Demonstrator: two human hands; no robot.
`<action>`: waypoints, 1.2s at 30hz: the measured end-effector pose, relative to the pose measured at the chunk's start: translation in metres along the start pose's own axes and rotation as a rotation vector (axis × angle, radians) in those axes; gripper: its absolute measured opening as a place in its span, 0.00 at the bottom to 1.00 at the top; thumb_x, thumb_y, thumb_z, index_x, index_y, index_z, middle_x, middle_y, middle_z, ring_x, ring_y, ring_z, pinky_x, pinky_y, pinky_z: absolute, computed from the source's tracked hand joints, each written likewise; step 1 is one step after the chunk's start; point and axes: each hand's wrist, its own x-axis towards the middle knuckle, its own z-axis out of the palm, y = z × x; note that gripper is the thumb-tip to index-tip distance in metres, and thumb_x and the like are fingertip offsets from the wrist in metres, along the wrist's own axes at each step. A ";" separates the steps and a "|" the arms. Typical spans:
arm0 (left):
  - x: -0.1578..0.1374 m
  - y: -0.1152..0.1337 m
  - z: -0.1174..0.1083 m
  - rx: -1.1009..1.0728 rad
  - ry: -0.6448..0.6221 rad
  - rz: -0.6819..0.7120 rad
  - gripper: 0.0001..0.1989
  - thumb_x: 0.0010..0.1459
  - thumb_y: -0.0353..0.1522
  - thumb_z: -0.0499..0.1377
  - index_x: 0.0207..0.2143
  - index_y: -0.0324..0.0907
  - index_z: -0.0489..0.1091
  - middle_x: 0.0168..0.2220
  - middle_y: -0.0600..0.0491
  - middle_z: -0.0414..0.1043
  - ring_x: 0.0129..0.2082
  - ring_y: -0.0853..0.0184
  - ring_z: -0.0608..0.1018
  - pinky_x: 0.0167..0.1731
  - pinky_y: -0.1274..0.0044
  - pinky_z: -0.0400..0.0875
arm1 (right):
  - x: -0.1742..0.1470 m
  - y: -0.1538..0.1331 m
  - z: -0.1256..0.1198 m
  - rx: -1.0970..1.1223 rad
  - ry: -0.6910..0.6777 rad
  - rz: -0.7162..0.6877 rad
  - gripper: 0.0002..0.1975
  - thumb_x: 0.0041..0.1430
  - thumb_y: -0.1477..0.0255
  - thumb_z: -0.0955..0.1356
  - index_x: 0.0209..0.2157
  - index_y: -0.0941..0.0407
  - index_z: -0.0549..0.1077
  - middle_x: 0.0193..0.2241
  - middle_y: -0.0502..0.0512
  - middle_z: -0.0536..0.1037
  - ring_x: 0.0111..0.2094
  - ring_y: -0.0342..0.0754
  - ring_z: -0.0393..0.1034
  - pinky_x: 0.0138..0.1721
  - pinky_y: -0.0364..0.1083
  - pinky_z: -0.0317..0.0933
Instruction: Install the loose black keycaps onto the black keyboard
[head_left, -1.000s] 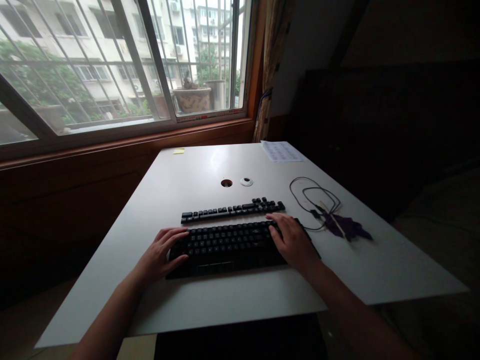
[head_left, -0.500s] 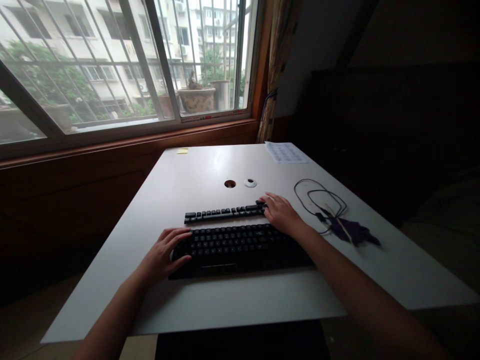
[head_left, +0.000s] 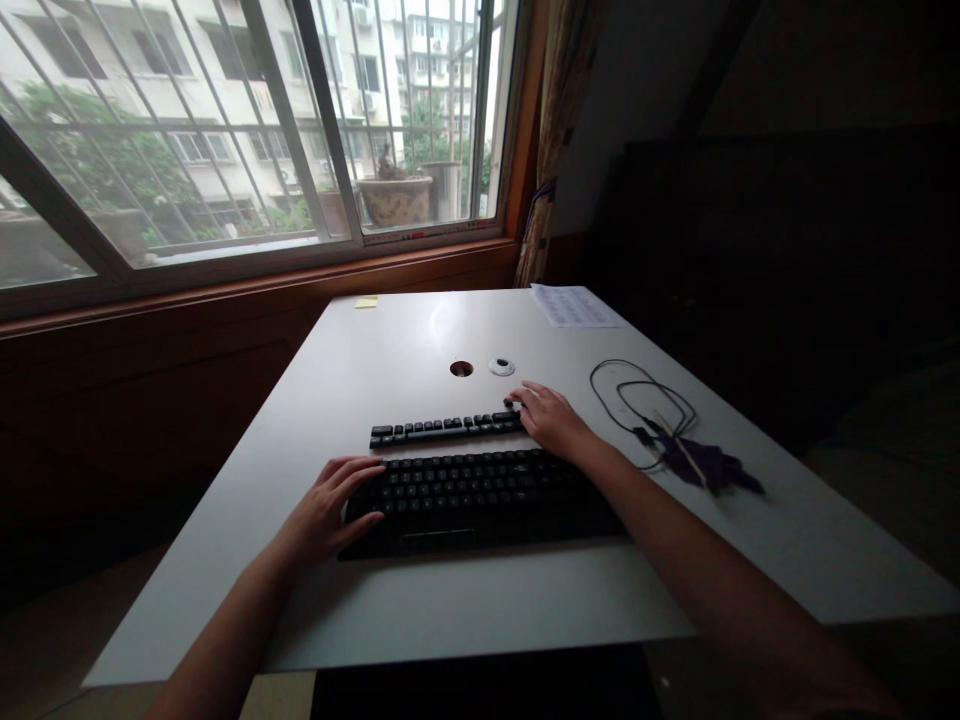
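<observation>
A black keyboard (head_left: 457, 485) lies on the white table (head_left: 480, 600), its lower part bare of keycaps. My left hand (head_left: 330, 505) rests over the keyboard's left end, thumb and fingers spread apart and touching it. Behind the keyboard, loose black keycaps (head_left: 442, 428) stand in two rows, a long space bar among them. At the right end of these rows, my right hand (head_left: 553, 420) has its fingers closed on a small black keycap (head_left: 508, 403). The right hand hides part of the rows' end and the keyboard's upper right corner is partly covered by my forearm.
To the right lie a coiled black cable (head_left: 652, 395), a purple cloth (head_left: 712, 465) and a thin stick (head_left: 686, 455). Farther back are a table hole (head_left: 461, 369), a round white cover (head_left: 502, 367), printed sheets (head_left: 574, 306) and a yellow note (head_left: 366, 302).
My right hand has shifted slightly left and away from me, and the small keycap at its fingertips has moved left with it. My left hand and the keyboard stay put.
</observation>
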 end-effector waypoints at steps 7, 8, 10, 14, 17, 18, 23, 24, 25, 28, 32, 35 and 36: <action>0.000 0.001 -0.001 -0.002 0.003 -0.008 0.30 0.65 0.38 0.64 0.68 0.54 0.61 0.65 0.48 0.69 0.63 0.53 0.69 0.61 0.56 0.72 | 0.035 0.017 -0.001 0.051 -0.002 0.026 0.14 0.66 0.76 0.66 0.50 0.55 0.78 0.51 0.61 0.81 0.57 0.57 0.69 0.60 0.58 0.63; 0.000 0.001 -0.001 -0.002 0.004 -0.005 0.30 0.65 0.38 0.64 0.68 0.54 0.61 0.65 0.48 0.69 0.63 0.53 0.69 0.61 0.56 0.72 | 0.039 0.019 0.000 0.060 -0.016 0.020 0.13 0.65 0.76 0.68 0.49 0.55 0.78 0.49 0.60 0.82 0.56 0.57 0.69 0.60 0.57 0.63; 0.000 0.001 -0.001 -0.002 0.005 -0.005 0.31 0.65 0.38 0.64 0.68 0.54 0.61 0.65 0.48 0.69 0.63 0.53 0.69 0.61 0.57 0.72 | 0.046 0.022 0.001 0.075 -0.043 0.012 0.11 0.63 0.76 0.70 0.47 0.54 0.79 0.47 0.58 0.82 0.55 0.55 0.70 0.58 0.55 0.64; 0.001 0.002 -0.001 -0.007 0.006 -0.012 0.31 0.65 0.38 0.65 0.67 0.54 0.62 0.64 0.48 0.70 0.63 0.54 0.70 0.61 0.57 0.72 | 0.054 0.023 0.004 0.093 -0.075 0.015 0.11 0.59 0.78 0.74 0.43 0.53 0.80 0.43 0.56 0.82 0.53 0.54 0.71 0.55 0.52 0.66; 0.001 0.002 -0.002 -0.006 0.005 -0.009 0.30 0.65 0.38 0.65 0.67 0.54 0.62 0.64 0.48 0.70 0.63 0.54 0.70 0.61 0.57 0.72 | 0.057 0.022 0.006 0.104 -0.076 0.010 0.10 0.58 0.78 0.74 0.41 0.53 0.81 0.43 0.57 0.82 0.52 0.54 0.72 0.55 0.52 0.66; 0.001 0.002 -0.002 -0.006 0.002 -0.010 0.31 0.65 0.38 0.65 0.68 0.54 0.61 0.64 0.48 0.69 0.63 0.54 0.69 0.61 0.57 0.72 | 0.058 0.022 0.006 0.109 -0.070 0.006 0.10 0.58 0.79 0.75 0.41 0.54 0.81 0.42 0.57 0.82 0.52 0.54 0.72 0.55 0.53 0.66; 0.001 0.002 -0.001 -0.002 0.008 0.001 0.30 0.65 0.38 0.65 0.67 0.52 0.62 0.65 0.47 0.69 0.63 0.54 0.69 0.61 0.58 0.72 | 0.055 0.019 0.001 0.152 -0.012 -0.037 0.08 0.58 0.78 0.75 0.39 0.53 0.81 0.40 0.56 0.83 0.52 0.56 0.71 0.56 0.55 0.66; 0.001 0.001 -0.001 -0.002 0.009 0.005 0.30 0.65 0.38 0.65 0.67 0.52 0.62 0.65 0.47 0.69 0.63 0.54 0.69 0.62 0.58 0.71 | 0.052 0.018 -0.002 0.164 0.005 -0.052 0.08 0.58 0.78 0.75 0.38 0.52 0.80 0.40 0.56 0.83 0.51 0.56 0.71 0.56 0.56 0.65; 0.001 0.001 -0.001 -0.001 0.007 0.007 0.30 0.65 0.37 0.65 0.67 0.52 0.62 0.65 0.47 0.69 0.63 0.54 0.69 0.62 0.58 0.71 | 0.047 0.017 -0.006 0.177 0.021 -0.067 0.07 0.58 0.77 0.75 0.38 0.52 0.80 0.40 0.55 0.83 0.51 0.56 0.71 0.56 0.56 0.65; 0.000 0.000 -0.001 0.004 0.004 0.012 0.30 0.65 0.37 0.64 0.68 0.52 0.62 0.65 0.47 0.69 0.63 0.54 0.69 0.62 0.58 0.71 | 0.021 0.013 -0.025 0.212 0.064 -0.114 0.06 0.60 0.75 0.74 0.38 0.51 0.80 0.40 0.54 0.84 0.50 0.57 0.71 0.56 0.57 0.66; 0.000 -0.001 -0.001 0.014 0.000 0.002 0.30 0.65 0.37 0.65 0.68 0.52 0.61 0.65 0.48 0.69 0.64 0.54 0.68 0.62 0.59 0.71 | -0.034 0.012 -0.051 0.256 0.114 -0.163 0.05 0.64 0.73 0.73 0.40 0.50 0.80 0.40 0.54 0.83 0.48 0.56 0.73 0.54 0.57 0.68; 0.000 -0.001 -0.001 0.016 -0.002 -0.001 0.30 0.65 0.38 0.64 0.68 0.53 0.61 0.65 0.48 0.69 0.64 0.54 0.68 0.62 0.58 0.71 | -0.083 0.015 -0.063 0.268 0.146 -0.161 0.05 0.67 0.71 0.70 0.43 0.49 0.79 0.41 0.54 0.83 0.48 0.55 0.74 0.52 0.57 0.69; 0.000 -0.001 -0.001 0.015 -0.002 0.000 0.30 0.65 0.38 0.64 0.68 0.53 0.62 0.65 0.48 0.69 0.64 0.54 0.69 0.62 0.58 0.71 | -0.098 0.016 -0.065 0.258 0.164 -0.156 0.05 0.68 0.71 0.70 0.43 0.49 0.79 0.41 0.54 0.82 0.47 0.55 0.74 0.51 0.57 0.70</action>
